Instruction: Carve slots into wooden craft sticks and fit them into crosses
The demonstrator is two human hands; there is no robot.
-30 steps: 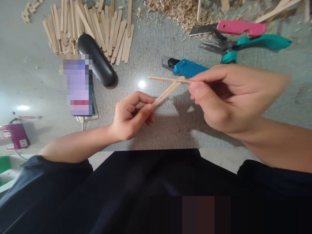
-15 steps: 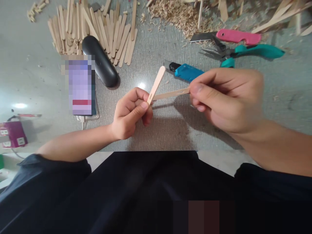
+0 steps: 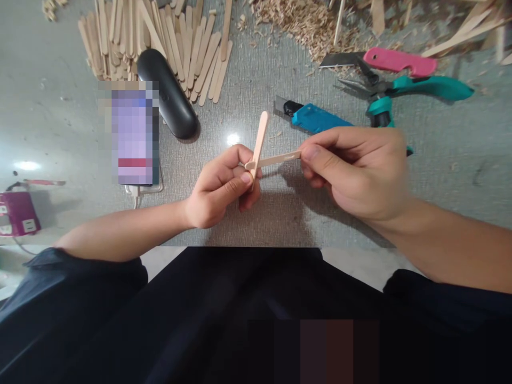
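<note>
My left hand [image 3: 222, 186] pinches the lower end of a flat wooden stick [image 3: 260, 137] that stands nearly upright above the grey table. My right hand [image 3: 356, 168] pinches a second wooden stick [image 3: 276, 159] lying almost level, its free end pointing left. That end crosses and touches the upright stick just above my left thumb. Both hands are closed on their sticks, a little above the table's near edge.
A pile of wooden sticks [image 3: 160, 37] lies at the back left beside a black oval case [image 3: 168, 101] and a phone [image 3: 134, 133]. A blue utility knife [image 3: 316, 117], teal pliers [image 3: 408, 88], a pink knife [image 3: 396, 61] and wood shavings [image 3: 312, 21] lie behind my right hand.
The left-hand stick has swung from slanting right to nearly upright. My right hand has moved left and lower, bringing its stick's tip against the other one.
</note>
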